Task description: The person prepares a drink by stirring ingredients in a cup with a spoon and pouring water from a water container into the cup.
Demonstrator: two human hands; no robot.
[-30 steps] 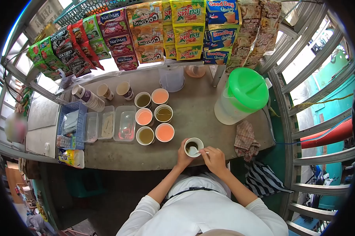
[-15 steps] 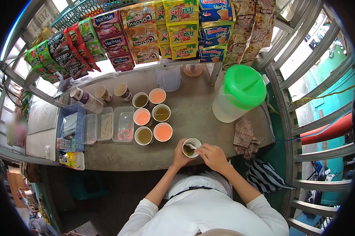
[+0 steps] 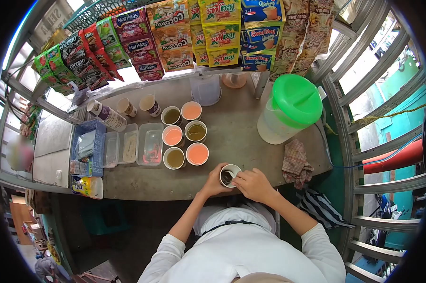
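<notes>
My left hand (image 3: 214, 182) is wrapped round a paper cup (image 3: 223, 184) at the counter's front edge. Dark contents show inside the cup. My right hand (image 3: 254, 185) pinches the handle of a white spoon (image 3: 233, 174), whose bowl end dips into that cup. Beyond my hands stand several filled paper cups in two columns, some with pink drink, such as the front right pink cup (image 3: 197, 154), and others with olive-brown drink, such as the front left brown cup (image 3: 174, 158).
A green-lidded pitcher (image 3: 275, 125) stands at right, with a checked cloth (image 3: 297, 162) in front of it. At left are clear plastic containers (image 3: 150, 141), a blue basket (image 3: 98, 151) and a leaning cup stack (image 3: 113, 119). Drink sachets (image 3: 170, 35) hang across the back.
The cup's contents look darker, and my right hand with the spoon has shifted slightly around the rim. My whole view has moved a little, so the counter appears slightly higher and farther right.
</notes>
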